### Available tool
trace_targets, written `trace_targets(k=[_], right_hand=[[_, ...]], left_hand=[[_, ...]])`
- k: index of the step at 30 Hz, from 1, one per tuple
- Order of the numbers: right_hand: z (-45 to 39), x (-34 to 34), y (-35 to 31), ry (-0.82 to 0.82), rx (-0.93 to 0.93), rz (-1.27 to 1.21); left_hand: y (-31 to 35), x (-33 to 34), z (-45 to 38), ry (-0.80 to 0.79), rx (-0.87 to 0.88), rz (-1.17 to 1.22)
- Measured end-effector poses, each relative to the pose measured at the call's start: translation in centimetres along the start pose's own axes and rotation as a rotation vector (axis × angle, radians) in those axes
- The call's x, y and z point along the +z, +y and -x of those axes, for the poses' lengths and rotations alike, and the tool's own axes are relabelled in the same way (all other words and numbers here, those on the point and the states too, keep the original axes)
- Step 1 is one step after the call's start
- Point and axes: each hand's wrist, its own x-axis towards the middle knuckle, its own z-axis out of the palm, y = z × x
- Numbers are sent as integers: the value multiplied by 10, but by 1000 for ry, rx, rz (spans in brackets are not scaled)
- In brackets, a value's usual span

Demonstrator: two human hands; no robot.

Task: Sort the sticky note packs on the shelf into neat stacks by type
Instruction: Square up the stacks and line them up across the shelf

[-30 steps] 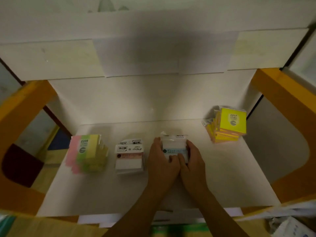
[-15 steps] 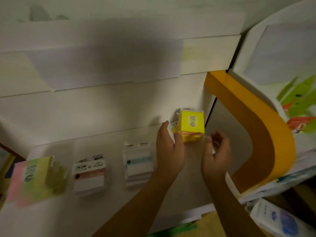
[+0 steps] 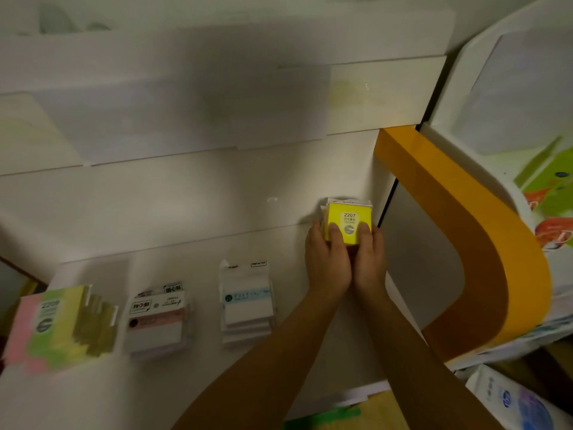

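both hands (image 3: 345, 262) now clasping yellow stack (image 3: 347, 223)

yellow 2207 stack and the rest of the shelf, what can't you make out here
Head view only:
- yellow 2207 stack: lower packs hidden by the left hand and right hand; count unknown.
- pastel 2209 stack: blurred and dim, left edge near the frame border.
- blue-band pack stack: label print too small to read.

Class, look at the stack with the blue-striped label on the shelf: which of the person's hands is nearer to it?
Left. The left hand grips the yellow stack just right of the blue-striped stack; the right hand lies beyond it.
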Motion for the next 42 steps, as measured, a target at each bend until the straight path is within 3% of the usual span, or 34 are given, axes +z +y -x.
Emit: trace_targets(k=[24, 42], right_hand=[[50, -3, 2, -94, 35, -8], [35, -23, -5, -221, 7, -4]], left_hand=[[-20, -33, 34, -6, 5, 73], [-12, -18, 42, 173, -70, 157]])
